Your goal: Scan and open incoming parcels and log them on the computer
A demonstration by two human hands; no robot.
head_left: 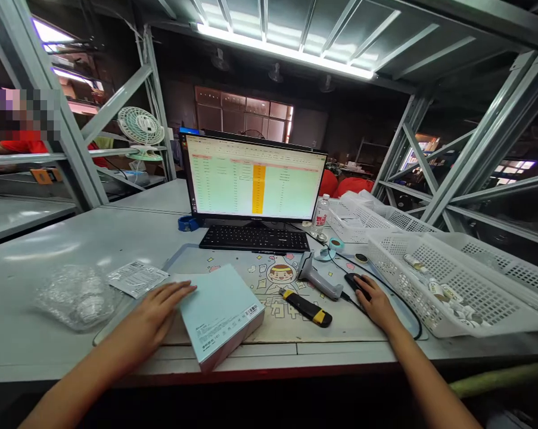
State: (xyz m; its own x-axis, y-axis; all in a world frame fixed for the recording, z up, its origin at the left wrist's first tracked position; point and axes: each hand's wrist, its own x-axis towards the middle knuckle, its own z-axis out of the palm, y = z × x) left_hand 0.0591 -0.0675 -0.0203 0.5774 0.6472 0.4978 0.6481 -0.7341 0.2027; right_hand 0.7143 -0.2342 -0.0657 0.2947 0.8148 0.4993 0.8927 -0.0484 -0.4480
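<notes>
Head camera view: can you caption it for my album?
Left hand at the edge of a pale blue box, right hand on a black mouse, before a lit screen.

Bare skin is shown on the left hand (155,314) and the right hand (373,300), on both wrists (390,326) and along both slim forearms (87,375), which are narrowed smoothly toward the wrists

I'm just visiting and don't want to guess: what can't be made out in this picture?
In the head view:
- Screen: text too small to read.
- Box: inside hidden by its outer faces.
- Mouse: partly covered by the right hand.
- Forearms: cut off by the bottom edge.
</notes>
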